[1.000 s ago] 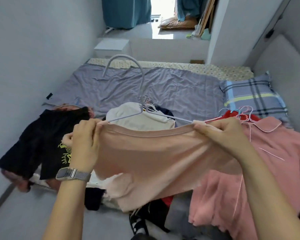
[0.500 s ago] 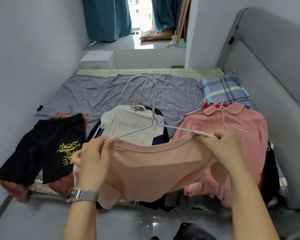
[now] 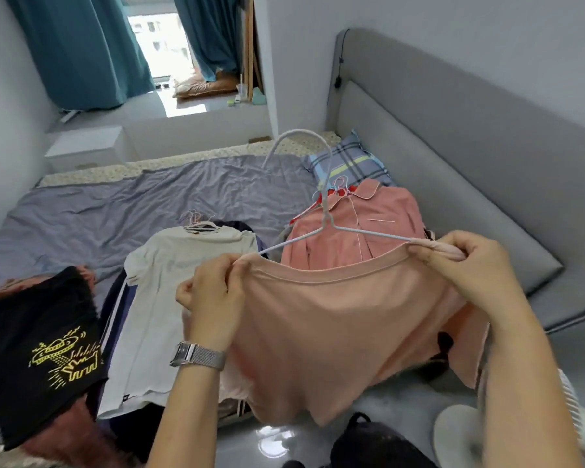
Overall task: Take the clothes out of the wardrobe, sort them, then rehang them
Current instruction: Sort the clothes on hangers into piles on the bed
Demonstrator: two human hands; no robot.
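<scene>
Head view: pale pink cotton top [image 3: 335, 332] stretched crosswise on thin white wire hanger [image 3: 325, 228] above bed edge, left hand [image 3: 213, 298] pinching one shoulder, right hand [image 3: 466, 265] pinching the other, nearer salmon collared shirt [image 3: 362, 231] pile beyond.

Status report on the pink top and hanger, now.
Left hand and right hand both grip the pink top at its shoulders. Hanger threaded through the neckline. Nothing in the way.

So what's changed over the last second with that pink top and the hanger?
Both hands, left hand and right hand, carried the pink top on its hanger rightward, toward the pink shirt. Their grip on its neckline stayed; the bed's clothes lay unmoved.
</scene>
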